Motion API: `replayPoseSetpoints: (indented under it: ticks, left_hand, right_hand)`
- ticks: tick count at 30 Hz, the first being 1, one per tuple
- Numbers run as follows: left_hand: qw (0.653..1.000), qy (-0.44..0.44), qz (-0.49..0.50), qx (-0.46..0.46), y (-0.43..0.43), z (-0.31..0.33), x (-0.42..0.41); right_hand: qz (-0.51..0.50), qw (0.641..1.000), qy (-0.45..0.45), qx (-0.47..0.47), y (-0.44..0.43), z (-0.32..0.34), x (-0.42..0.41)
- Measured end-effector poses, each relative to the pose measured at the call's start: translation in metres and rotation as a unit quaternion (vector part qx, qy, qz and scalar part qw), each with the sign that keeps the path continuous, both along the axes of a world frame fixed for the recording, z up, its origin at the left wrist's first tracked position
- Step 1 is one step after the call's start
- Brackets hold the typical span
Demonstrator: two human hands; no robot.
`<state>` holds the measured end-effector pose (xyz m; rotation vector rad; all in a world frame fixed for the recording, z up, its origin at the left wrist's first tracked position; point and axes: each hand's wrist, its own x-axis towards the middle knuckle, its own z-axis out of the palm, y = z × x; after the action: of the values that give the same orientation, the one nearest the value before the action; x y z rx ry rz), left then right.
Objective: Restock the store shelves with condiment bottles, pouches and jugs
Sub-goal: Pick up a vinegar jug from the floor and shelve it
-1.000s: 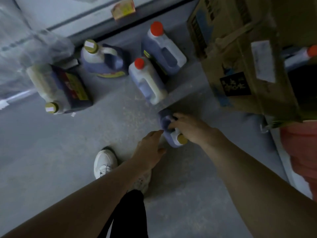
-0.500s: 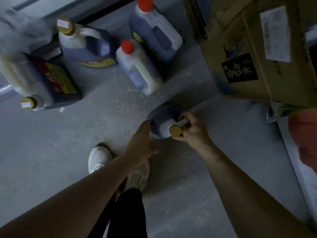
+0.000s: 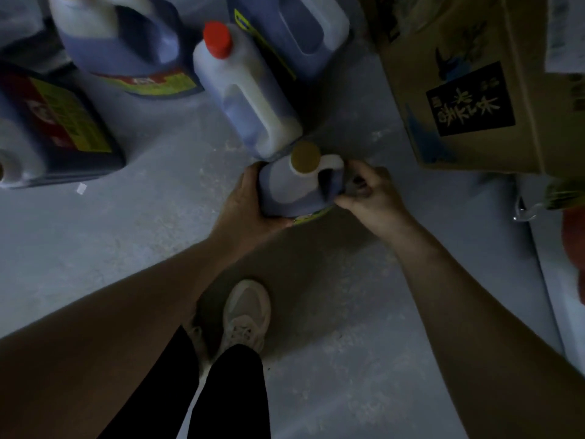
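1. Two hands hold one gold-capped jug (image 3: 294, 191), which is upright at the middle of the view; whether it rests on the floor (image 3: 126, 248) is unclear.
2. The left hand (image 3: 243, 204) wraps the jug's side at 9 o'clock.
3. The right hand (image 3: 370, 194) curls round its handle at 3 o'clock.
4. A red-capped jug (image 3: 253, 103) stands just beside it at 11 o'clock.
5. A cardboard box (image 3: 459, 90) sits at 2 o'clock.
6. A shoe (image 3: 247, 312) is at 6 o'clock.

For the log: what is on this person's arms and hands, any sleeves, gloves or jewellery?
The left hand and right hand are bare: no gloves, and no ring or watch shows in the dim view. The left forearm and right forearm are uncovered to the frame's edge; no sleeves in sight.
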<state>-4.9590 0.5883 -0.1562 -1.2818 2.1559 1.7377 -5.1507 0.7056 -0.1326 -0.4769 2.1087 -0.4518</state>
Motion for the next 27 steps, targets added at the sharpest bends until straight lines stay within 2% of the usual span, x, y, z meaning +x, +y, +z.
replayPoseSetpoints:
  ticks: [4, 8, 10, 13, 16, 20, 24, 27]
  left_hand:
    - [0.999, -0.005, -0.042, 0.034, -0.017, -0.010, 0.007]
    - [0.997, -0.032, -0.057, 0.049, -0.024, -0.019, 0.016]
    - [0.995, -0.040, -0.061, 0.072, -0.024, -0.022, 0.021]
    - [0.984, -0.080, -0.085, 0.135, -0.017, -0.011, 0.036]
    - [0.975, -0.105, -0.079, 0.179, -0.008, 0.012, 0.060]
    - [0.977, -0.113, -0.067, 0.169, -0.009, 0.064, 0.079]
    - [0.974, -0.104, -0.003, 0.199, -0.027, 0.127, 0.084]
    - [0.980, -0.081, 0.032, 0.181, -0.048, 0.186, 0.077]
  right_hand:
    - [-0.003, 0.983, -0.174, -0.059, -0.015, -0.017, 0.000]
    - [-0.167, 0.948, -0.257, -0.090, -0.017, -0.030, 0.015]
    - [-0.201, 0.931, -0.293, -0.085, -0.011, -0.030, 0.022]
    - [-0.195, 0.942, -0.271, -0.031, 0.007, -0.026, 0.038]
    - [-0.211, 0.936, -0.281, -0.032, 0.018, -0.004, 0.061]
    - [-0.207, 0.939, -0.269, -0.059, 0.011, 0.052, 0.086]
    - [-0.218, 0.932, -0.282, -0.068, 0.002, 0.118, 0.097]
    - [-0.215, 0.925, -0.298, -0.096, -0.010, 0.176, 0.093]
